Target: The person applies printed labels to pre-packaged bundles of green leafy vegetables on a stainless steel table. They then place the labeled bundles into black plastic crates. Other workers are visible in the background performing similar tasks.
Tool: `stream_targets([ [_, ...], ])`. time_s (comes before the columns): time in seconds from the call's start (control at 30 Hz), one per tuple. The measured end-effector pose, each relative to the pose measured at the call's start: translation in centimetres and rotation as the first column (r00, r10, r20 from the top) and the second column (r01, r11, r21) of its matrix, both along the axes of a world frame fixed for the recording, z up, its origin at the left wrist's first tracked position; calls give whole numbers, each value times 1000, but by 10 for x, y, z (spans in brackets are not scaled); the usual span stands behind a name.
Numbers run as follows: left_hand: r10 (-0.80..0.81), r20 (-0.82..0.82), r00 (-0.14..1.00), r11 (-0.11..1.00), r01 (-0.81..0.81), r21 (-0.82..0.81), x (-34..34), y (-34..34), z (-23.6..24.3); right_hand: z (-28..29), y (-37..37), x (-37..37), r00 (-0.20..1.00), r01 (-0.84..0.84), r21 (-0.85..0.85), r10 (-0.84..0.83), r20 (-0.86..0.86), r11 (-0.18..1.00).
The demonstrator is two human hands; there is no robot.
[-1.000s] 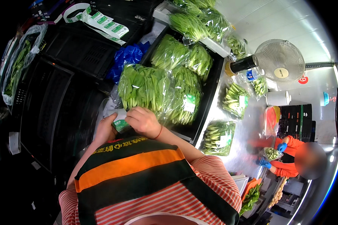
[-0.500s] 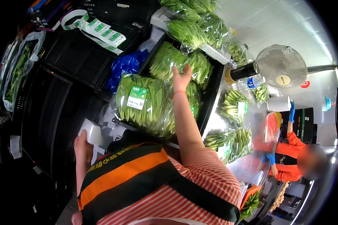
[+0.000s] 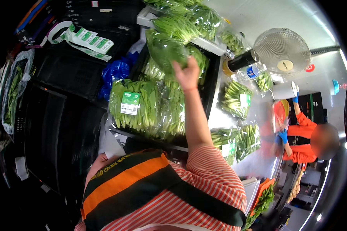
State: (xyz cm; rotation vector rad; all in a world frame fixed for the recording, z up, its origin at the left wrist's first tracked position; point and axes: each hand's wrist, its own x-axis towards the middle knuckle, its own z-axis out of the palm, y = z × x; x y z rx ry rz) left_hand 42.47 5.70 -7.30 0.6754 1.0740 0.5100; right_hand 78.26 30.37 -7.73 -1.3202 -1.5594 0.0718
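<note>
My right hand [image 3: 187, 73] reaches over a black crate [image 3: 212, 96] and grips a clear bag of leafy greens [image 3: 166, 52], which is blurred and tilted up above the other bags. Below it in the crate lies a bag of greens [image 3: 142, 115] with a green and white label [image 3: 130, 103]. Another bag of greens [image 3: 174, 111] sits beside that one. Low on the left, my left hand [image 3: 100, 159] is closed on a white block-shaped thing [image 3: 113, 146]; the apron covers most of this hand.
Bagged greens [image 3: 237, 98] lie on the metal table at right, near a fan [image 3: 283, 52] and a black cylinder [image 3: 243, 59]. A label strip [image 3: 90, 40] and a blue plastic bag [image 3: 115, 73] are at left. A co-worker in orange [image 3: 302, 134] wears blue gloves.
My right hand has lifted the bag of greens up and away from the crate. My left hand has drawn down and in toward my body with the white thing. The view has shifted slightly.
</note>
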Motion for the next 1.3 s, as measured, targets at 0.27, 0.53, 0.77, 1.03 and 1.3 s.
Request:
stream_targets([
  [0.27, 267, 96, 959, 959, -274, 72, 21, 43, -23, 0, -157, 88, 681, 185, -620, -554, -478, 762],
  [0.53, 51, -71, 996, 986, -39, 162, 66, 61, -10, 18, -210, -80, 873, -488, -272, 467, -141, 829],
  [0.77, 289, 204, 936, 957, -282, -64, 77, 59, -14, 13, -219, -99, 882, -366, -3, 348, 318, 931],
  [1.03, 287, 173, 942, 958, -280, -65, 85, 56, -1, 7, -207, -85, 898, -439, -160, 434, -65, 884],
  [1.3, 381, 224, 897, 924, -360, -132, 78, 58, -17, 9, -199, -92, 845, -510, 9, 499, 192, 860],
])
